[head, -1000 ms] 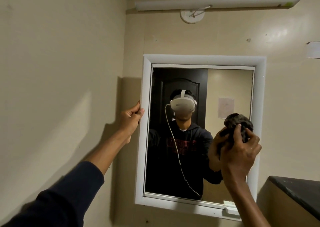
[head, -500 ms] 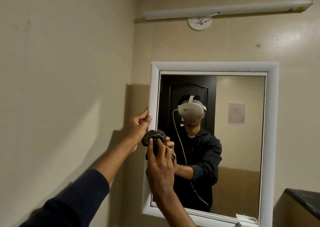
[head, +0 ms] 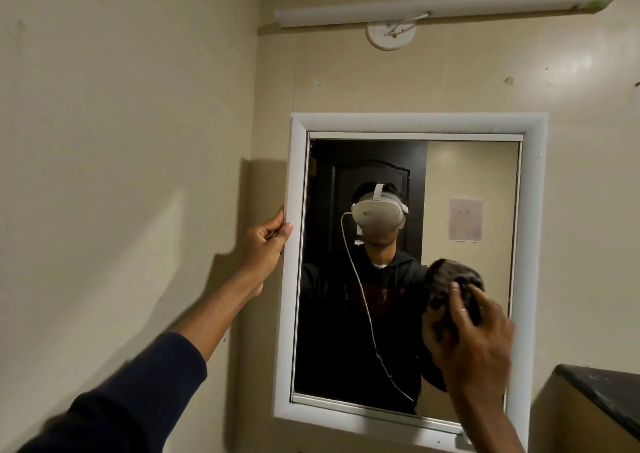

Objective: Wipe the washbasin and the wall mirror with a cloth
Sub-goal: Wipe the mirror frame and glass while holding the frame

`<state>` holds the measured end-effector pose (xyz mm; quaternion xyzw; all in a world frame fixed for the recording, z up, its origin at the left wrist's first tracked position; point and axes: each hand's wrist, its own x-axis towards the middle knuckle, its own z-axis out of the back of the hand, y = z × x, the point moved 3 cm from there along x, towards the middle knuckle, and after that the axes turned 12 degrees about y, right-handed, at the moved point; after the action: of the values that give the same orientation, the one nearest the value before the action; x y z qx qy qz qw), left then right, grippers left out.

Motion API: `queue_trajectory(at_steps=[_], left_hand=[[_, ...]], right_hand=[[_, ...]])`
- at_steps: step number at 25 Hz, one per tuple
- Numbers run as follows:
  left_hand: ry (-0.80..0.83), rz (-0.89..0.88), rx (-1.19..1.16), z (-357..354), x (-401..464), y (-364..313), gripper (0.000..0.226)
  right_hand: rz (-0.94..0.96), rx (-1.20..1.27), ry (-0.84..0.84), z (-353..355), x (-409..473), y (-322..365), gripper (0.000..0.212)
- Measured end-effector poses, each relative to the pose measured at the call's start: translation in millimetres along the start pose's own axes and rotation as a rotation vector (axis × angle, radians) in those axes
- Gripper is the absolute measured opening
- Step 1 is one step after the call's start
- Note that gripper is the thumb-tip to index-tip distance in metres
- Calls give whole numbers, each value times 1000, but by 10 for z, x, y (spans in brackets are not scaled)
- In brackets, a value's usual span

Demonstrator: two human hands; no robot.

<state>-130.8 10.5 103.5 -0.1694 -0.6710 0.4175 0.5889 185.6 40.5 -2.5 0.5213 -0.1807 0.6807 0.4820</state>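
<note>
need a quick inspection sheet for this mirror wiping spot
surface: white-framed wall mirror, glass upright on beige wall
job's things: dark bunched cloth pressed on glass, lower right; washbasin not in view
clutter: nothing seen
grippers: left hand grips frame's left edge; right hand holds cloth
cables: nothing seen, except a white one in the reflection
surroundings: white tube light above; dark countertop at lower right

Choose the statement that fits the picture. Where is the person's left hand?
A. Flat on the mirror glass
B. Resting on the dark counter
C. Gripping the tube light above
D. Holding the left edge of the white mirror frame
D: the left hand has its grip on the left side of the white mirror frame, while the right hand presses the cloth to the glass.
</note>
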Motion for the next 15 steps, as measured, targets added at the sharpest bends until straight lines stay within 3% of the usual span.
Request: queue_trajectory(at_steps=[4,9,12,15], left_hand=[[-14,-10,-5,-11,9,20,46],[-16,-21,7,-39,-7,27,46],[-23,-34,8,-43,-14,28,46],[-12,-39,21,-41,-13,8,47]], right_hand=[[-101,18,-48,226,-92,-403,64],[-213,168,-159,-53,-165,-141,60],[-115,168,-108,-442,-333,248,52],[114,119,-11,-860,-626,861,52]])
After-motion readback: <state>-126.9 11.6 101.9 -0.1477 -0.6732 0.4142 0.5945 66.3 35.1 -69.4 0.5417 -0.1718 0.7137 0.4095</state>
